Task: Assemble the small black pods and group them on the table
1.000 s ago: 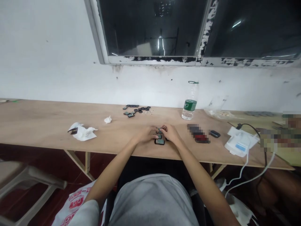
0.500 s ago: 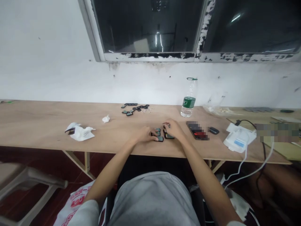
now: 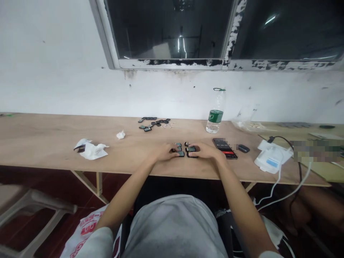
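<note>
Pieces (image 3: 181,154) with dark rims and grey-green faces lie in two short columns on the table (image 3: 134,154), between the left hand (image 3: 163,152) and the right hand (image 3: 205,150), their long axes running left to right, roughly along its near edge. Each hand touches its nearer column, thumb and fingers slightly parted; whether either pinches a piece, I cannot tell. Beyond, similar pieces (image 3: 147,129) lie at mixed angles.

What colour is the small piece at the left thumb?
The piece is grey-green with black edges; head view.
</note>
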{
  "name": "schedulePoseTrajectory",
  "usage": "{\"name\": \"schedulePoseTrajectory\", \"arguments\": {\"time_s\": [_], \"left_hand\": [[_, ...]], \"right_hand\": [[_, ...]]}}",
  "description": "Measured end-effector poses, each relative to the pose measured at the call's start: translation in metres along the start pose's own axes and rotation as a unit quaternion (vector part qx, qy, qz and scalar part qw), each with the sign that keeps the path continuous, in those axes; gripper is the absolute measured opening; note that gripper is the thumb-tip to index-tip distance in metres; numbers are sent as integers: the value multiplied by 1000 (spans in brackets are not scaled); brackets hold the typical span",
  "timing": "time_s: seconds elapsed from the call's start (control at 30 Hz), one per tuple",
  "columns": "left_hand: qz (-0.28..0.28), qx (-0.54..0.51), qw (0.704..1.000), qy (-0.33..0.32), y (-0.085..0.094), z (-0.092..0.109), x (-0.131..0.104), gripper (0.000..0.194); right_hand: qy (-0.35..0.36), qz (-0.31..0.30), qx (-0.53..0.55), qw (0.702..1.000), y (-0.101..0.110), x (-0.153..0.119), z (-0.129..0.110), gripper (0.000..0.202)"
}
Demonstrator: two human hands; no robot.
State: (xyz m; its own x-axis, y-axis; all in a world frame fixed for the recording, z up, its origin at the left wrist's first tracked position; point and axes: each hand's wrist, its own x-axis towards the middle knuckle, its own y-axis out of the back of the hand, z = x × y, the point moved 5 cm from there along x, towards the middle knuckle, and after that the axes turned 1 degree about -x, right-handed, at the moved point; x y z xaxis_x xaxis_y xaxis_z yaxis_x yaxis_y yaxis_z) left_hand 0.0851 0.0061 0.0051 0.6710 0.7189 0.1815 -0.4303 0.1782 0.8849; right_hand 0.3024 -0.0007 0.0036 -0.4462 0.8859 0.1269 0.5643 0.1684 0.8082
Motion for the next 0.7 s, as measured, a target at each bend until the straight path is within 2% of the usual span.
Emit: {"name": "schedulePoseTrajectory", "arguments": {"time_s": [0.17,0.33,0.53,0.7], "left_hand": [[2,-16,999,-31,1,-1,-1,30],[-3,-30,999,-32,2,-2,-2,28],[20,-30,999,-17,6,-6,-2,34],[25,13,1000,9,6,-13,-1,39]], "right_hand": [[41,-2,45,998,-7,5,-5,43],[76,-18,54,995,-8,2,-19,40],[29,26,36,999,3,-5,-15,54],[24,32,34,999,2,-4,-11,41]]}}
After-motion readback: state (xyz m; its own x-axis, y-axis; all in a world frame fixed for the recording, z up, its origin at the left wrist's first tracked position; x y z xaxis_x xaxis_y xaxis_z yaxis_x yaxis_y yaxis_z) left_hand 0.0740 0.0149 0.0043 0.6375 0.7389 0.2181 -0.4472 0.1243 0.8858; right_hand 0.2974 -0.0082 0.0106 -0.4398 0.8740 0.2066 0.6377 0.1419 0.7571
